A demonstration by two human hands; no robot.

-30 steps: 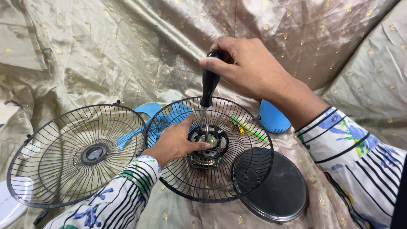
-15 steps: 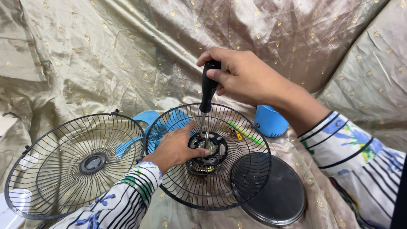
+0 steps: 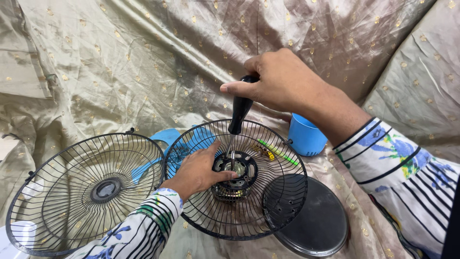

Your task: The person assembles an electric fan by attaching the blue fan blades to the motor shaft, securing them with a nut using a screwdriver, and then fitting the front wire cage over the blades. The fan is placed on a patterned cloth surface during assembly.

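My right hand point(image 3: 282, 84) grips the black handle of a screwdriver point(image 3: 239, 109), held nearly upright with its metal tip down on the fan motor hub point(image 3: 237, 169). The hub sits in the middle of a black wire fan guard point(image 3: 268, 201) lying on the cloth. Inside that guard, my left hand point(image 3: 196, 170) rests with fingers spread against the hub's left side, thumb touching its edge. A green and yellow tool point(image 3: 278, 149) lies in the guard behind the hub.
A second black wire guard point(image 3: 57, 192) lies to the left. Blue fan blades point(image 3: 170, 139) show between the two guards. A blue cup point(image 3: 305, 136) stands behind right, a dark round base plate point(image 3: 318, 220) at front right. Gold-dotted beige cloth point(image 3: 120, 57) covers everything.
My right hand has shifted slightly right and lower on the screwdriver handle, which now leans more. The left hand stays on the hub. The view has drifted a little.
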